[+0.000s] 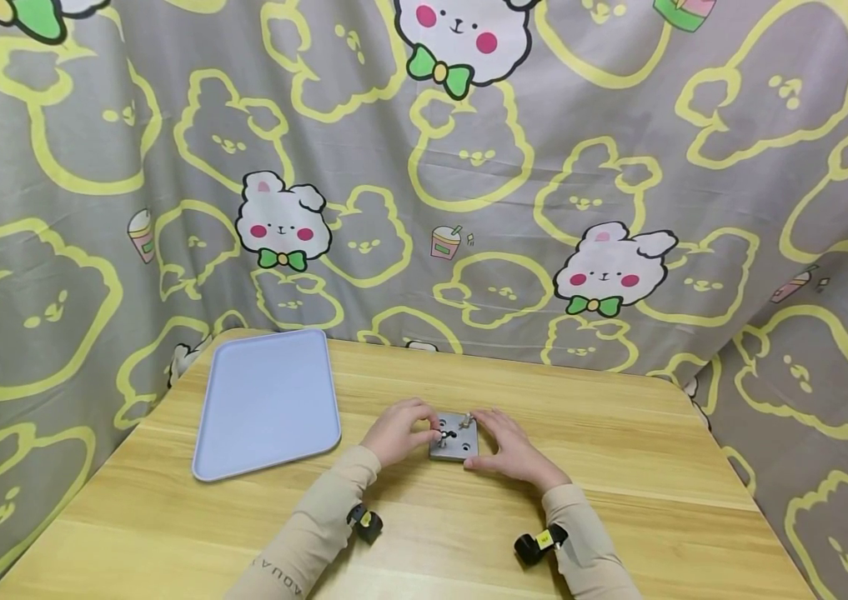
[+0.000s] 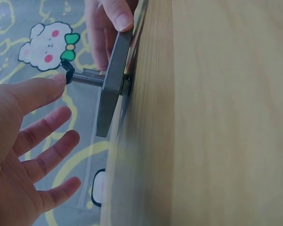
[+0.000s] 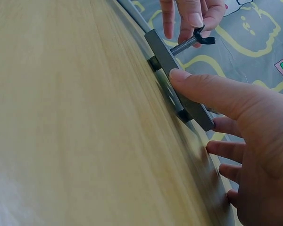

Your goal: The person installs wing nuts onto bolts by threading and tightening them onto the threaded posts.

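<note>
A square grey metal plate [image 1: 455,451] with several holes lies on the table between both hands. Out of its left part stands a threaded bolt [image 2: 88,79] topped by a dark wing nut [image 3: 205,39]. My left hand [image 1: 396,433] pinches that wing nut at the thumb tip, its other fingers spread in the left wrist view. My right hand [image 1: 515,454] grips the plate, thumb on the near edge and fingers around the right side. Another small metal fastener [image 1: 466,422] stands near the plate's far right corner. Bolt ends show under the plate in the right wrist view.
A light blue tray [image 1: 269,404] lies on the left of the wooden table [image 1: 641,467]. A patterned grey curtain [image 1: 378,167] hangs behind the table and at both sides. Each wrist carries a small black camera [image 1: 368,525].
</note>
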{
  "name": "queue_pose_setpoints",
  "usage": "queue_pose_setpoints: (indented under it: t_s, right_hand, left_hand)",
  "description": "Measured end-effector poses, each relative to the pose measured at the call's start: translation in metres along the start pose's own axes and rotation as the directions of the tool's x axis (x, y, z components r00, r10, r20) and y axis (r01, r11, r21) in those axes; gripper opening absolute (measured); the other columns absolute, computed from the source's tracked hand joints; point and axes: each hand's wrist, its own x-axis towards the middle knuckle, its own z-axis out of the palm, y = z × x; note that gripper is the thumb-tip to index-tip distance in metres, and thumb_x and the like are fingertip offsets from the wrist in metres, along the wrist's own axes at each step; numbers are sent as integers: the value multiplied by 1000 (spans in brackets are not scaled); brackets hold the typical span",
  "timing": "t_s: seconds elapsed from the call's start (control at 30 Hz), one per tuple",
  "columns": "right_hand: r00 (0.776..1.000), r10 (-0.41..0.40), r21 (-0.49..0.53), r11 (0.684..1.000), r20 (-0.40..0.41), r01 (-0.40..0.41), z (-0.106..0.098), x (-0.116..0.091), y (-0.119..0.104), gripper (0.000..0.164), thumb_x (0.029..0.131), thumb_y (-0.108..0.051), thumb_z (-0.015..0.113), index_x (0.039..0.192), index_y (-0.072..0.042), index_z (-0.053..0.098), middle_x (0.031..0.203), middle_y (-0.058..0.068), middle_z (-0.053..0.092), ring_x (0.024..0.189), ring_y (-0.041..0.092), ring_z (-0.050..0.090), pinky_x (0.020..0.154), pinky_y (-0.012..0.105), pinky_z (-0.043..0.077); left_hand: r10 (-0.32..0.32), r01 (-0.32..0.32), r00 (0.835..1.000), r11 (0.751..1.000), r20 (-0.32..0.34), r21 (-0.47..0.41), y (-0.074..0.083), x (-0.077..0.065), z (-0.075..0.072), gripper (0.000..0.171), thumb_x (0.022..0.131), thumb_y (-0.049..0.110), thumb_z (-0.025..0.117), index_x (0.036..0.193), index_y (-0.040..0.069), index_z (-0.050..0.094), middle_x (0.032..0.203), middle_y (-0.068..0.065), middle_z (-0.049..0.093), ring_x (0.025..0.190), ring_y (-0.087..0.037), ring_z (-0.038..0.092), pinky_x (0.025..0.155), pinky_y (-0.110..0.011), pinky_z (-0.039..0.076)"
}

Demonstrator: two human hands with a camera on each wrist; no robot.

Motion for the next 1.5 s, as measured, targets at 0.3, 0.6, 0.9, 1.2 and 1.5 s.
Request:
queue_pose_setpoints:
  t_s: [0.3, 0.6, 0.9, 1.2, 1.5]
  right_hand:
    - [1000, -5, 3, 1000, -3, 5, 1, 0, 1, 91, 77, -51, 76, 150, -11, 37, 154, 15, 38, 148, 42, 20, 118, 64, 15]
    - [1000, 8, -8, 1000, 3, -8, 0, 0, 0, 91, 78, -50, 76, 151, -14, 36, 156, 13, 36, 149, 40, 19, 119, 64, 14]
    - [1000, -11, -13, 1000, -11, 11, 1, 0, -1, 91, 79, -50, 75, 150, -11, 36, 155, 15, 37, 148, 43, 20, 117, 66, 15]
    - [1000, 2, 0, 1000, -6, -2, 0, -2, -3, 91, 79, -50, 75, 150, -11, 36, 155, 16, 37, 148, 42, 20, 118, 65, 15]
    - [1000, 8, -2, 1000, -6, -8, 1, -1, -1, 91, 78, -52, 75, 150, -12, 36, 156, 13, 37, 148, 41, 19, 118, 64, 15]
  left_hand:
    - [-23, 23, 1000, 1000, 18, -3, 1, 0, 0, 8, 87, 26, 72, 88, 19, 67, 102, 2, 70, 101, -17, 65, 94, -38, 53]
    - [-47, 48, 998, 998, 34, -26, 2, 0, -2, 9, 87, 27, 72, 89, 19, 67, 101, 3, 69, 101, -18, 64, 93, -38, 53]
    - [-63, 65, 995, 998, 82, -24, 6, 0, -1, 22, 85, 31, 74, 103, 18, 69, 109, 2, 70, 106, -19, 64, 97, -40, 51]
    - [-71, 70, 993, 997, 92, 13, 11, 3, 4, 18, 86, 31, 73, 98, 19, 69, 105, 3, 70, 103, -19, 64, 95, -38, 51]
    - [-81, 81, 992, 997, 96, -2, 11, 3, 6, 14, 87, 29, 72, 97, 19, 69, 103, 3, 69, 101, -18, 64, 92, -37, 52]
